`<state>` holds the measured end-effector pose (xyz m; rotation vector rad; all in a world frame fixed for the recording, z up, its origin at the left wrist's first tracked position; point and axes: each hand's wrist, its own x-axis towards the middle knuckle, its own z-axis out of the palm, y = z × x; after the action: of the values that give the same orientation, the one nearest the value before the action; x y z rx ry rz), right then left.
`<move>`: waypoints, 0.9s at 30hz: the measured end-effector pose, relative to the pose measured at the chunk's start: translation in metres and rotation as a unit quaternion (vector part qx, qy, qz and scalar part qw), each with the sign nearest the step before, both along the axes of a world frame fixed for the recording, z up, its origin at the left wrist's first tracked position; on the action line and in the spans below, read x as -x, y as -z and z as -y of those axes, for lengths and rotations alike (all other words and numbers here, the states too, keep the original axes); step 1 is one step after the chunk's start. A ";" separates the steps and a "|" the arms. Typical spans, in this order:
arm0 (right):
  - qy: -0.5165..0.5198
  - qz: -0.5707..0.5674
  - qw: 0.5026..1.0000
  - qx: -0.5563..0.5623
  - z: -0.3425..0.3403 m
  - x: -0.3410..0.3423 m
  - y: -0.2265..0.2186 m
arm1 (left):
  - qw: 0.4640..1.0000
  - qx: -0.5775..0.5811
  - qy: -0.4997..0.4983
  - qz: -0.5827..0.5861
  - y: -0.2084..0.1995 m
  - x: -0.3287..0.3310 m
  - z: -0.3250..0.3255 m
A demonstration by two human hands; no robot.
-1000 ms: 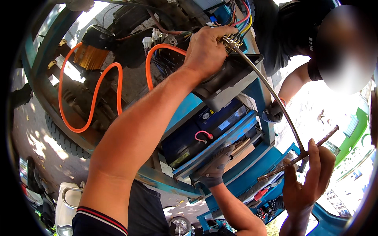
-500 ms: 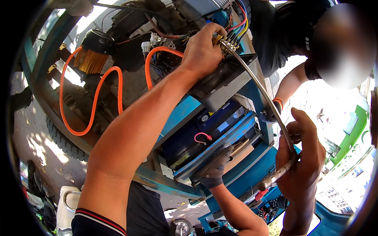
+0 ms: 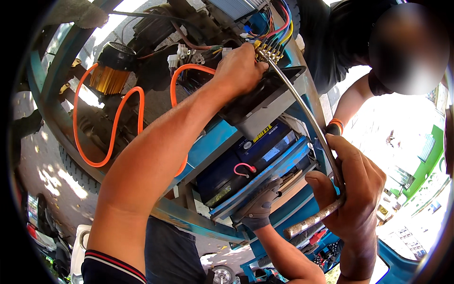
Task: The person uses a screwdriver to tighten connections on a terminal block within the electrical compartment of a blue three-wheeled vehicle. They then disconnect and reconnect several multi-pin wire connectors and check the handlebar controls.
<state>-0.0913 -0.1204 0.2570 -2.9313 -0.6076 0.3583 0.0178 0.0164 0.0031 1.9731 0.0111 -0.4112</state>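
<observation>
My left hand reaches up to a row of brass terminals with coloured wires on a black controller box, fingers pinched at the top end of a long metal socket wrench. My right hand is shut on the wrench's crossbar handle at its lower end. The shaft runs diagonally between both hands.
A blue metal frame holds dark batteries. Orange cables loop past a gold-finned motor. Another person's gloved hand presses on the blue tray from below. A second person in a dark shirt leans in at top right.
My right hand has closed around the crossbar handle and turned it, moving up toward the shaft. My left hand stays at the terminals.
</observation>
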 end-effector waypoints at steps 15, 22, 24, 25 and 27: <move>0.211 -0.051 0.949 -0.230 -0.005 0.024 0.025 | 0.979 0.193 -0.064 0.013 0.024 -0.004 0.008; 0.327 -0.044 0.903 -0.274 0.001 0.036 0.019 | 0.996 0.081 0.001 0.034 0.020 -0.008 0.003; 0.291 -0.038 0.932 -0.211 0.000 0.027 0.009 | 0.996 0.085 0.015 0.026 0.022 -0.014 -0.003; 0.278 -0.030 0.943 -0.182 -0.002 0.023 0.005 | 0.989 0.146 -0.007 0.029 0.025 -0.018 -0.002; 0.243 -0.048 0.953 -0.173 -0.005 0.016 0.000 | 0.962 0.267 -0.051 0.035 0.030 -0.026 0.004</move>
<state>-0.1073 -0.1157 0.2565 -2.5836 0.0715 0.2964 0.0434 0.0125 -0.0271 1.4452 -0.0395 -0.2432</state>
